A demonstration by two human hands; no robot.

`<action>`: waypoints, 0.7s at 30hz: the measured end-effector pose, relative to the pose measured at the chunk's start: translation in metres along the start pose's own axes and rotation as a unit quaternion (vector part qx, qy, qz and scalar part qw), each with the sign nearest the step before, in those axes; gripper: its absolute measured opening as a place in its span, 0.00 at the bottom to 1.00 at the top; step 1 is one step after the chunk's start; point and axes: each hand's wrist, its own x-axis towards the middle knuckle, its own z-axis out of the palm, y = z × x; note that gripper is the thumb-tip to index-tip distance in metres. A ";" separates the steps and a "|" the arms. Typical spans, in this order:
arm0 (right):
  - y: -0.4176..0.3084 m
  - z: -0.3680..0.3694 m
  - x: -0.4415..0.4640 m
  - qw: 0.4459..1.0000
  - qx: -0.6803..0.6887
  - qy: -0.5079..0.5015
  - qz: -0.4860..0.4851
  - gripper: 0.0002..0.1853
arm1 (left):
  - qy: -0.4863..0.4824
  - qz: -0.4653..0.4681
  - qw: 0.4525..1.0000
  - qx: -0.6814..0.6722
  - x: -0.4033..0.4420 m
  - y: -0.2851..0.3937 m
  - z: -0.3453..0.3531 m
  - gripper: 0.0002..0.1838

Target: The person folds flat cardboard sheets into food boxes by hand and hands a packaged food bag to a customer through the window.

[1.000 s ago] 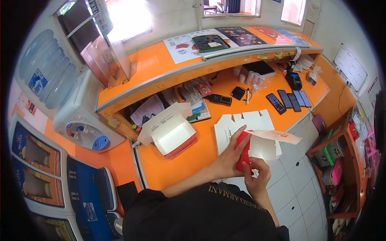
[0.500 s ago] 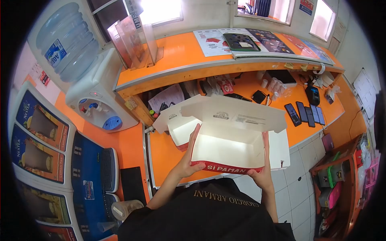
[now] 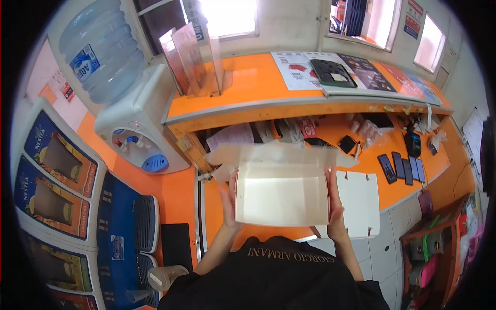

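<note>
An open cardboard food box (image 3: 281, 199) is held up in front of my chest, its pale inside bare and tipped toward me. My left hand (image 3: 228, 206) grips the box's left side wall, and my right hand (image 3: 335, 209) presses on the right one. The lid flap (image 3: 279, 154) stands out from the far edge, smeared by motion. Just right of my right hand lies white unfolded cardboard (image 3: 360, 204) with slits at its edges. The box hides much of the counter beneath it.
An orange counter (image 3: 212, 199) runs ahead, under a raised shelf (image 3: 248, 70) with menus. Several phones (image 3: 402, 169) lie at the right. To the left stand a water dispenser (image 3: 139, 121) and a blue drinks machine (image 3: 121, 217). A plastic cup (image 3: 164, 276) is near my left arm.
The box has tilted, so its inside faces me more and its red lettered front is out of sight. Both hands have shifted slightly left and higher along its sides. The view has turned a little.
</note>
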 end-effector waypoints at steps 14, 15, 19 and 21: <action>0.024 0.019 0.027 0.975 0.188 0.088 0.077 0.18 | 0.119 -0.030 0.978 -0.170 0.001 0.001 0.020 0.07; 0.025 0.018 0.027 0.975 0.189 0.088 0.080 0.18 | 0.094 -0.025 0.979 -0.177 0.000 -0.010 0.006 0.07; 0.034 0.018 0.029 0.967 0.164 0.099 0.166 0.17 | 0.108 -0.050 0.985 -0.128 -0.004 -0.015 -0.006 0.09; 0.041 0.018 0.035 0.950 0.166 0.127 0.230 0.17 | 0.154 -0.102 0.978 -0.092 0.001 -0.016 -0.020 0.11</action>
